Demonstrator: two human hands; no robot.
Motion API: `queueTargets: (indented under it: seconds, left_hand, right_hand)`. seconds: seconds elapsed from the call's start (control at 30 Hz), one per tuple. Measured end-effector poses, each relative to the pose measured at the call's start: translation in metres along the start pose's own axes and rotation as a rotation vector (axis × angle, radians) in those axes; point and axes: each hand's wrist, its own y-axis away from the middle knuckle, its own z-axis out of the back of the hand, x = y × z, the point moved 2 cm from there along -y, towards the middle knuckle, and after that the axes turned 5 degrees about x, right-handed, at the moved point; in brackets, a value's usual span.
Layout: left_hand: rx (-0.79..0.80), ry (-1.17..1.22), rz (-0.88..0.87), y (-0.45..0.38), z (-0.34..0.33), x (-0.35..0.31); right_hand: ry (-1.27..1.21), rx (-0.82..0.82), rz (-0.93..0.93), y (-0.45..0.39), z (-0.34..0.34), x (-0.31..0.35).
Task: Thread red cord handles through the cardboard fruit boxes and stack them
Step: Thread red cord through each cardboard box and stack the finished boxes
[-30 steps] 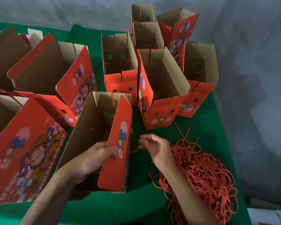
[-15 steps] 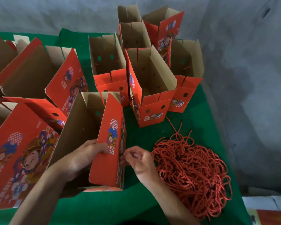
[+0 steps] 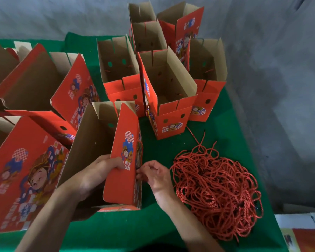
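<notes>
Box being worked (image 3: 98, 151): open-top cardboard fruit box, red print outside, plain brown inside, standing on the green cloth (image 3: 171, 146) nearest the person, right side panel facing the cord pile.

Left hand (image 3: 98, 171): reaches into the box from the near side, thumb wrapped over the red right panel at the printed figure, fingers behind it inside. Gripping the panel.

Right hand (image 3: 153, 173): outside the same panel, fingers curled, tips pinched together right at the panel's edge where a dark hole sits. A red cord (image 3: 141, 151) runs up the panel face from that spot. Looks like a pinch on the cord end, though the contact point is small and partly hidden by the fingers.

Cord pile (image 3: 216, 190): loose tangle of red twisted cords on the cloth just right of the right hand, a few single strands trailing toward the far boxes.

Other boxes: a cluster of upright open boxes (image 3: 167, 91) at the far middle, round holes in the flaps, some with cords showing inside. More boxes (image 3: 25, 170) crowd the left side, one large printed face closest.

Room: rough grey concrete wall (image 3: 271, 70) behind and to the right. Cloth stops at the right edge; some printed sheets (image 3: 305, 237) lie at the lower right corner.
</notes>
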Motion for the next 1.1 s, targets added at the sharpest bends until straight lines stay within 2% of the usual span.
queueTargets:
  seconds: [0.17, 0.5, 0.63, 0.73, 0.8, 0.87, 0.93, 1.03, 1.1]
  left_hand:
    - [0.003, -0.015, 0.004, 0.001, 0.000, 0.000]
    - [-0.012, -0.033, 0.025, 0.005, -0.001, -0.002]
    - [-0.020, -0.055, 0.010, 0.007, -0.001, -0.004]
    - [0.006, 0.031, 0.033, 0.004, -0.009, -0.002]
    - [0.104, 0.117, 0.037, 0.003, -0.017, 0.001]
    - [0.088, 0.168, 0.052, 0.002, -0.020, 0.003]
    - [-0.071, 0.081, 0.060, -0.007, -0.020, 0.007]
    - [-0.268, -0.260, -0.012, -0.021, -0.029, 0.007]
    - [-0.324, -0.216, -0.013, -0.025, -0.034, 0.009]
  right_hand:
    - [0.062, 0.053, -0.014, 0.005, 0.007, -0.006]
    - [0.077, 0.019, -0.009, 0.007, 0.005, -0.010]
    - [0.099, 0.058, 0.004, 0.010, 0.002, -0.010]
    - [0.155, 0.054, 0.001, 0.012, 0.000, -0.008]
    - [0.268, 0.047, 0.016, 0.012, 0.000, -0.004]
    - [0.459, 0.084, 0.063, 0.013, 0.003, 0.002]
    - [0.689, 0.159, 0.152, 0.017, 0.004, 0.008]
    - [1.093, 0.214, 0.401, 0.022, 0.006, 0.015]
    - [1.210, 0.212, 0.534, 0.021, 0.010, 0.017]
